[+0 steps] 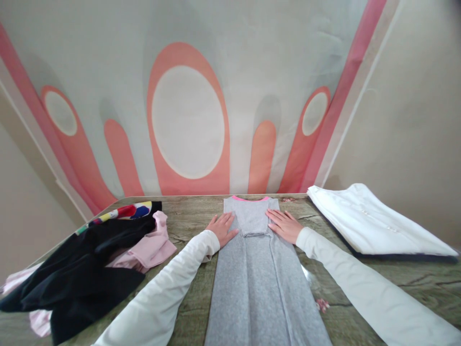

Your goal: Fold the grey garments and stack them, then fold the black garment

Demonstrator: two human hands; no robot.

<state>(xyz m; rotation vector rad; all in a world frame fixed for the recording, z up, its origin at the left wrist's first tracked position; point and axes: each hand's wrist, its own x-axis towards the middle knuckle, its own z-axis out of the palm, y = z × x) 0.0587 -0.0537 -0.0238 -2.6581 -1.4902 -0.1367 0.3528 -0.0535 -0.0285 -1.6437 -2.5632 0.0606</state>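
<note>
Item: grey dress (264, 278) with pink neckline, laid flat down the middle of the wooden table (414, 278), collar at 12 o'clock, sides folded inward. Left hand (222, 228), open and palm-down, pressed its 11 o'clock edge; right hand (285, 225), likewise spread, pressed the 1 o'clock edge; neither grasped anything. At 9 o'clock: black garment (82, 274) heaped over pink garment (154, 247). At 2 o'clock: folded white garment (370, 223).

Likely a home room (pink-patterned wall hanging (187, 120)), with clothes (79, 269) piled on a wood-grain table (187, 214).
</note>
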